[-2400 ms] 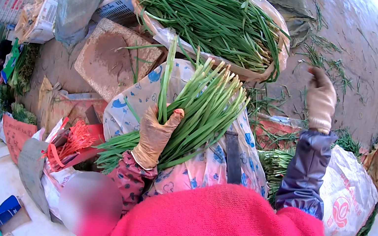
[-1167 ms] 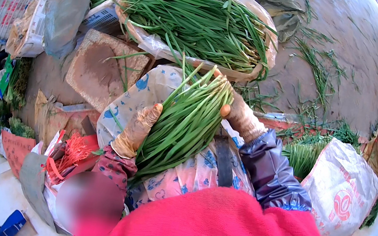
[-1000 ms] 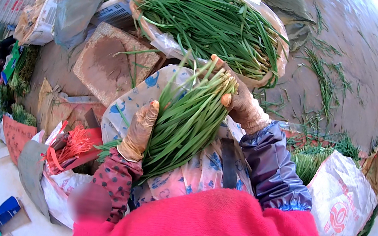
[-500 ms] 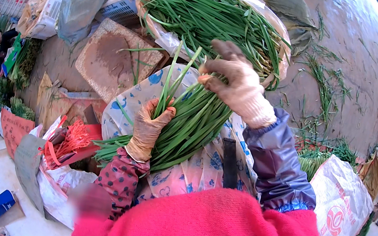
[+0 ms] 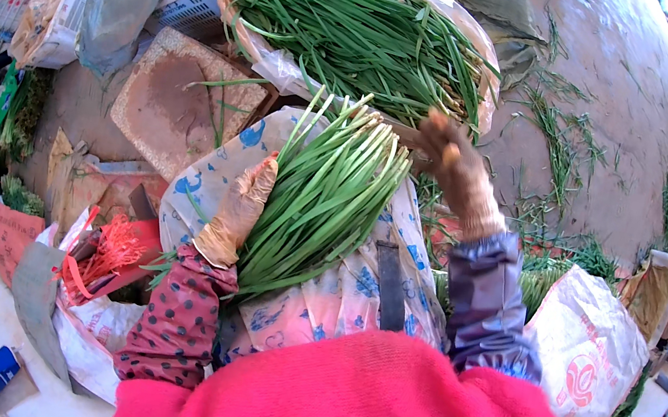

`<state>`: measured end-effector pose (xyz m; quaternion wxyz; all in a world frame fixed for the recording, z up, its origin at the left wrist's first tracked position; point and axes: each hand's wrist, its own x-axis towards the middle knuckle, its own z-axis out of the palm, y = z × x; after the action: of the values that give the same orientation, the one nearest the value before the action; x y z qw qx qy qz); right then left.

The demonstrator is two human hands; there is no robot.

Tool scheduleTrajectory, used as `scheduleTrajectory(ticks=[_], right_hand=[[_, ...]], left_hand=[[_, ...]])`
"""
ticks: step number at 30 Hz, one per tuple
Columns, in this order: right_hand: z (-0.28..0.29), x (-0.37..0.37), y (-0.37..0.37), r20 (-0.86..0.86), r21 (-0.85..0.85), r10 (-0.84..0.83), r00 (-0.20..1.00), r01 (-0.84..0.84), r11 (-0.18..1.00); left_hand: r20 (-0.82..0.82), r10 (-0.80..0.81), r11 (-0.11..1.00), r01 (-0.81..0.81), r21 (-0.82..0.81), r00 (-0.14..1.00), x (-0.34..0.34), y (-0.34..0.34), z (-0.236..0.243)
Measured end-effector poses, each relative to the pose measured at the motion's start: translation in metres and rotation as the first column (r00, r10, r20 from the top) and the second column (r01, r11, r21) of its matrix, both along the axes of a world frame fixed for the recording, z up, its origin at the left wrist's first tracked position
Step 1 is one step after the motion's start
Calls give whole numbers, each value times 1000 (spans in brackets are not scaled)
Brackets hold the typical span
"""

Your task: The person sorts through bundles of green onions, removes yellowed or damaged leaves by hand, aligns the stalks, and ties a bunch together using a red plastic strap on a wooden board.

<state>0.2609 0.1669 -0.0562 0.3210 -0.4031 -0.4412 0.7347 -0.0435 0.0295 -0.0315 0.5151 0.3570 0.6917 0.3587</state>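
Note:
A thick bunch of garlic chives (image 5: pixel 327 198) lies across my lap on a pale plastic apron with blue prints (image 5: pixel 211 148). Its pale cut ends point away from me, toward the far side, and the leaves run back toward me. My left hand (image 5: pixel 239 206), in a yellowish glove, grips the bunch along its left side; the fingertips are partly hidden by leaves. To the right of the pale ends, my right hand (image 5: pixel 459 176) hovers in a soiled glove, apart from the bunch. Its fingers are loosely spread, with nothing visible in them.
Ahead is a plastic-lined basket (image 5: pixel 492 85) heaped with more chives (image 5: pixel 354 35). A square, dirt-stained stool or board (image 5: pixel 171 97) stands left of it. Red ties (image 5: pixel 117 247) lie at my left; a white sack (image 5: pixel 587 361) stands at my right. Loose leaves (image 5: pixel 557 144) litter the floor.
My right hand has moved off the bunch to the right. The bunch's pale ends are now bared and gathered together, and my left hand has shifted slightly left along its side.

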Motion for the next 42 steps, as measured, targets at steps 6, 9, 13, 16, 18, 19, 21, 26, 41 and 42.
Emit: scheduleTrajectory(ticks=[6,9,13,16,18,19,21,26,41,42], right_hand=[[-16,-19,-47,-17,100,243,970,-240,966],[-20,-54,-23,-98,108,229,968,-219,970],[23,-87,-11,-507,-338,49,861,-250,907],[21,-88,-11,-663,-120,192,723,-356,927],[31,-85,-12,-669,-157,135,731,-317,935],[29,-84,-10,-663,-157,141,735,-321,934],[24,-83,-5,-639,-38,194,745,-283,958],[44,-89,-23,-587,-32,127,800,-179,983],[232,-48,130,-304,603,230,925,0,798],[262,-51,128,-306,655,333,892,-57,754]], left_hand=[[227,-138,989,124,77,964,9,2,18],[391,-138,989,108,97,910,17,-4,28],[364,-160,987,149,58,918,23,-11,35],[406,-171,985,165,51,897,21,-19,21],[333,-215,977,200,79,918,21,-21,16],[264,-200,977,173,121,944,22,-19,18],[198,-175,976,143,166,964,24,-20,24],[-421,-286,856,427,291,861,35,-27,44],[-723,304,845,174,505,621,-83,-48,44],[-643,331,834,104,542,691,-84,-54,39]])
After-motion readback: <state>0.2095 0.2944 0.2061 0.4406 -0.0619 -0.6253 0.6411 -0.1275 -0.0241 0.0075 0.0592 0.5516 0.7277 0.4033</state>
